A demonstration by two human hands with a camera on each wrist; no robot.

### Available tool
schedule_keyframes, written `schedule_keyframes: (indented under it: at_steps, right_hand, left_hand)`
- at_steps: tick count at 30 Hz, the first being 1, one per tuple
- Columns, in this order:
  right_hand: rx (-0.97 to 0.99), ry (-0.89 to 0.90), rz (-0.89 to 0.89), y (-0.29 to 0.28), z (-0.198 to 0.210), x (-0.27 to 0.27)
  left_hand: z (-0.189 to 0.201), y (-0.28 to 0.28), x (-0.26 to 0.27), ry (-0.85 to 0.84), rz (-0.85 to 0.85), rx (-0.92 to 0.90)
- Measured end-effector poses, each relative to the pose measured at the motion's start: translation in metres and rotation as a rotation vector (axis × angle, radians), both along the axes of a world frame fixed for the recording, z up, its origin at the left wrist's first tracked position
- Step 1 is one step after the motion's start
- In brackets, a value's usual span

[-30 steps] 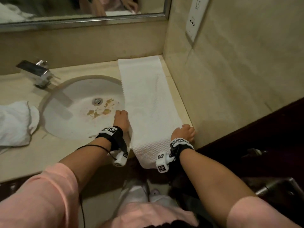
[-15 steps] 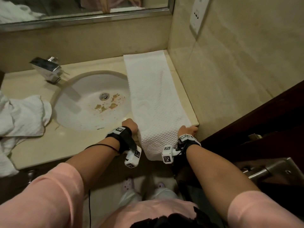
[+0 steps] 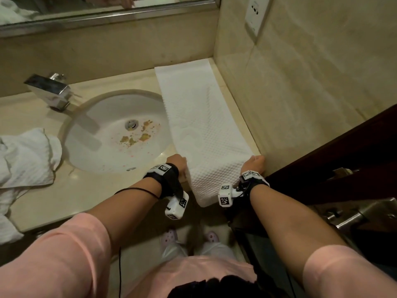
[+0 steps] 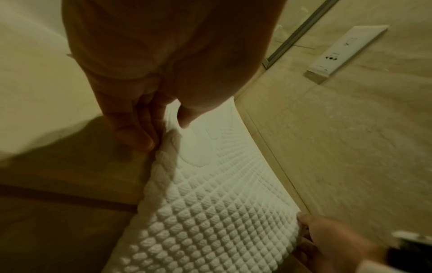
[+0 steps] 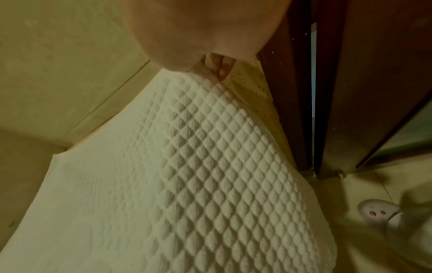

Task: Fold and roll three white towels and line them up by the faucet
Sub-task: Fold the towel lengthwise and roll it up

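Observation:
A long folded white towel (image 3: 202,130) with a waffle weave lies on the counter right of the sink, reaching from the back wall to the front edge, where its near end hangs over. My left hand (image 3: 179,166) pinches its left edge at the counter's front, thumb on top and fingers (image 4: 140,136) at the side of the towel (image 4: 210,203). My right hand (image 3: 254,164) grips the right edge opposite, its fingers (image 5: 222,70) curled under the towel (image 5: 187,166). The chrome faucet (image 3: 49,91) stands at the back left of the sink.
Crumpled white towels (image 3: 25,155) lie heaped on the counter left of the stained sink (image 3: 92,134). A tiled wall (image 3: 300,93) with a socket plate (image 3: 255,16) closes the right side. A dark wooden door frame (image 3: 343,158) stands at the right front.
Both hands have slid a little nearer along the towel's side edges, to the counter's front edge. The head view has shifted. The towel lies as before.

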State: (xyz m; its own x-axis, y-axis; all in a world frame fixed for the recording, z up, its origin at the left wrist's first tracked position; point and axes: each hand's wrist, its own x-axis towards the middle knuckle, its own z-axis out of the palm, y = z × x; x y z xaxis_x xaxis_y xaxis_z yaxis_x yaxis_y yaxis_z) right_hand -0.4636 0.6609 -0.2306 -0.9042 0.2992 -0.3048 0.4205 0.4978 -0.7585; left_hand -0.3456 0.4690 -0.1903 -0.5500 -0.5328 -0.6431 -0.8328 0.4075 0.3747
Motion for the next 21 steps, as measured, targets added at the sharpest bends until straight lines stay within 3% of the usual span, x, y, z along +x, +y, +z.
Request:
schedule_keyframes:
  at_steps: [4, 6, 10, 15, 18, 21]
  right_hand:
    - [-0.082, -0.066, -0.046, 0.006, -0.004, -0.009]
    - [-0.103, -0.130, -0.014, 0.007, -0.009, -0.014]
    - [-0.055, -0.047, -0.137, 0.004, -0.017, -0.021]
    - [-0.035, -0.220, 0.046, 0.007, -0.015, -0.026]
    - [0.112, -0.214, -0.016, 0.004, -0.012, -0.023]
    - [0.125, -0.235, 0.003, 0.002, -0.002, -0.019]
  left_hand:
    - [-0.001, -0.001, -0.001, -0.073, -0.175, -0.025]
    - [-0.004, -0.002, 0.000, -0.088, -0.205, -0.008]
    - [-0.011, -0.003, 0.002, -0.084, -0.192, -0.007]
    - [-0.012, -0.001, 0.000, -0.037, -0.119, 0.038]
    - [-0.010, -0.001, -0.001, 0.022, -0.059, 0.175]
    - [-0.005, -0.002, 0.002, 0.178, 0.100, 0.588]
